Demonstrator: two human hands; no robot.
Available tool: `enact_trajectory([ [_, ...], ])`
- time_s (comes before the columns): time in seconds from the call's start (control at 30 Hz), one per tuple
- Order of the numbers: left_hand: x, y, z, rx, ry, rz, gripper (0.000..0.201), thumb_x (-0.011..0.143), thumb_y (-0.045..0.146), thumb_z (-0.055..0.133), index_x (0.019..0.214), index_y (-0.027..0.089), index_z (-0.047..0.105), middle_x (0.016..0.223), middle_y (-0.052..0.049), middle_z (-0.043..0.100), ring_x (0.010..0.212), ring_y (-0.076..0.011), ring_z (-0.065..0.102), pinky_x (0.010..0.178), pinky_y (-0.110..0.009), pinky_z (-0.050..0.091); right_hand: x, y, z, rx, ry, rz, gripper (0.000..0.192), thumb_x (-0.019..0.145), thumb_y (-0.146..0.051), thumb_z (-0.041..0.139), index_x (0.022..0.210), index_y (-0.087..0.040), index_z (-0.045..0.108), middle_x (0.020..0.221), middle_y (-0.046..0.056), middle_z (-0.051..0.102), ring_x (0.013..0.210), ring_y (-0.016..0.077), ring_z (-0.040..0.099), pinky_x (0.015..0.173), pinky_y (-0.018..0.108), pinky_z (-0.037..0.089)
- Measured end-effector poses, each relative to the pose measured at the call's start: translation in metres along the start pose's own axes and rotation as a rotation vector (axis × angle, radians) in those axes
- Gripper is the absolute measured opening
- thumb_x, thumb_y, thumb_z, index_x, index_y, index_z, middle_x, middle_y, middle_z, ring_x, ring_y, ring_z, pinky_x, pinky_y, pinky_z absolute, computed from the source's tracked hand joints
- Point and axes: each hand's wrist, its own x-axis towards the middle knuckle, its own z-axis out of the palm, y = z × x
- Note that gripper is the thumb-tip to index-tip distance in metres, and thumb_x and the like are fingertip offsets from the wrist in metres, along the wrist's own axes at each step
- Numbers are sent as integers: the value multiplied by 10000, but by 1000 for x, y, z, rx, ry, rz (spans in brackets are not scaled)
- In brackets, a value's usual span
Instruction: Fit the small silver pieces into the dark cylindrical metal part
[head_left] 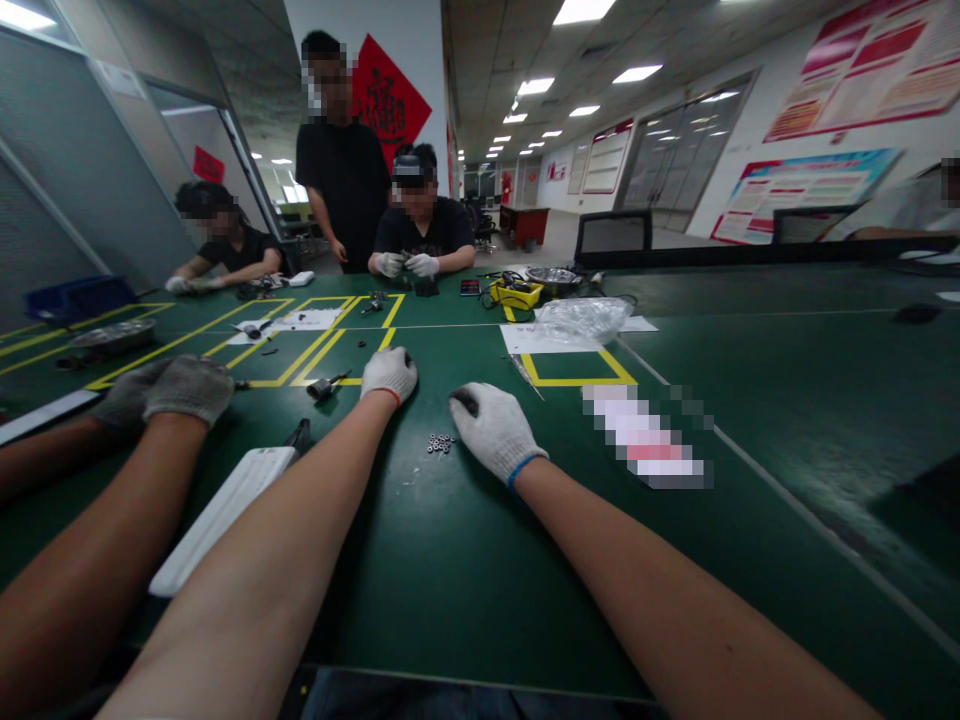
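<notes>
Knit-gloved right hand (495, 430), small metal washers (440, 443)

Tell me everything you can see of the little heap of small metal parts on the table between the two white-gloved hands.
The heap of small metal parts is a tight cluster of tiny grey, shiny pieces, too small to tell their exact kind. It lies loose on the green table, touching nothing else. The right hand rests just beside it; the left hand lies farther up the table.
</notes>
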Motion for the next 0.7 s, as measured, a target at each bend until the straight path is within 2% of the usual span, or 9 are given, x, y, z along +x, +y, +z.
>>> enact_trajectory([
  [0.7,-1,-5,1,-5,6,4,362,947,297,444,1102,145,734,1162,-185,709,1089,-312,679,943,-384,545,0,0,0,-28,-45,5,214,956,-298,598,1027,-184,765,1029,86,767,953,206,696,863,293,507],
])
